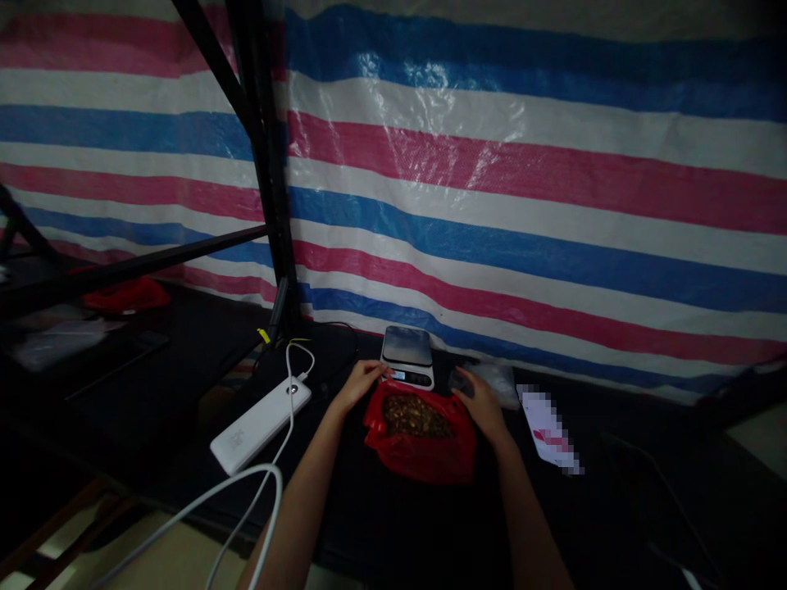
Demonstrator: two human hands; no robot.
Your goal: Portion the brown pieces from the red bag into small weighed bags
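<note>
A red plastic bag (424, 463) lies with its mouth spread wide on the black table, filled with small brown pieces (415, 415) too small to name. Just behind it stands a white kitchen scale (407, 351) with a grey top and a lit display. My left hand (361, 383) reaches to the scale's front left corner, fingers stretched out beside the display and near the bag's rim. At the bag's right edge is my right hand (481, 401), thumb and forefinger around a see-through plastic piece (457, 381) whose shape is unclear.
Clear plastic bags (501, 383) lie behind my right hand, beside a blurred-out white card or phone (550, 430). A white power bank (261, 426) with a looping white cable is at left. A black metal frame (264, 180) and striped tarp (522, 180) rise behind.
</note>
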